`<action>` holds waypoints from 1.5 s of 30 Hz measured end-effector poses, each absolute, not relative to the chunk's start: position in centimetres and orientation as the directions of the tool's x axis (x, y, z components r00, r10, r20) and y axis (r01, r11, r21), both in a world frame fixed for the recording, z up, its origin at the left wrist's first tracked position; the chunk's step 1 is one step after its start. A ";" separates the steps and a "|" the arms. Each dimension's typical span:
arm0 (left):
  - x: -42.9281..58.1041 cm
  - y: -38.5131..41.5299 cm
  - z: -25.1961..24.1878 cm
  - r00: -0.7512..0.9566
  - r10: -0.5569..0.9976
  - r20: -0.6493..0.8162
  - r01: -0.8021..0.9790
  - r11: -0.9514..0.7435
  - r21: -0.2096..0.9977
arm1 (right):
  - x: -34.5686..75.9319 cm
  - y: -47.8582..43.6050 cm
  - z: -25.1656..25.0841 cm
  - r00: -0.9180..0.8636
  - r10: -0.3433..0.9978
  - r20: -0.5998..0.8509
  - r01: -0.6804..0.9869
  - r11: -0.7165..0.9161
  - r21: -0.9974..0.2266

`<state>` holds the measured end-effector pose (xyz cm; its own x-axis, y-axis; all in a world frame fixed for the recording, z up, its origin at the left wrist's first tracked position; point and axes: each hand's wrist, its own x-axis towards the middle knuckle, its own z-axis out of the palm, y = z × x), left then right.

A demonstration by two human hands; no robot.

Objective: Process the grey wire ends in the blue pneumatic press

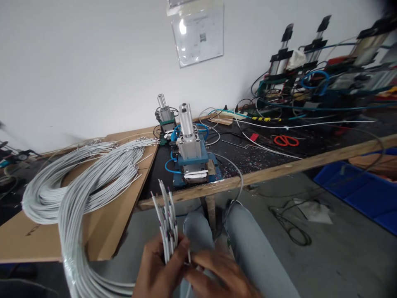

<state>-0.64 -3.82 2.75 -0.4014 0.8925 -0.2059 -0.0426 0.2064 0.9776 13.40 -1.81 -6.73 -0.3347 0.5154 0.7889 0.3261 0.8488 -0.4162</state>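
Upright in my left hand (159, 269) is a fanned bunch of white cable ends (167, 219), with small dark and coloured wire tips showing. The thumb presses across the front of the bunch. My right hand (220, 273), slightly blurred, is closed beside it with its fingertips around a single white cable (189, 255); part of that grip is hidden. From the bottom edge, a thick bundle of white cables (72, 231) rises beside my left hand and curves onto the cardboard (102, 236) at the left.
A pneumatic press (189, 145) stands at the front of the black bench (229, 161), with a second press (166, 114) behind. Another coil of white cables (40, 198) lies on the cardboard. Orange-handled scissors (285, 140) rest at right. A blue bin (353, 194) stands below.
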 end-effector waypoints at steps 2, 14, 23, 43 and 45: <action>-0.2 -3.1 3.0 -0.444 0.880 -0.169 -0.072 0.153 0.986 | 13.7 -0.8 -6.4 -0.336 0.513 0.790 0.370 0.843 -0.390; 0.7 2.4 6.5 -0.685 0.712 0.158 -0.043 -0.255 0.966 | 13.6 8.8 -4.8 -0.215 0.608 0.764 0.336 0.781 -0.526; 0.8 3.7 6.6 -0.739 0.657 0.151 -0.054 -0.281 0.958 | 13.3 10.5 -4.9 -0.212 0.631 0.746 0.319 0.766 -0.557; 2.0 3.6 6.7 -0.742 0.650 0.165 -0.046 -0.294 0.955 | 13.1 11.3 -3.9 -0.169 0.644 0.746 0.329 0.751 -0.573; 1.9 3.5 6.6 -0.740 0.654 0.159 -0.039 -0.277 0.960 | 13.0 11.4 -3.9 -0.165 0.640 0.750 0.315 0.755 -0.575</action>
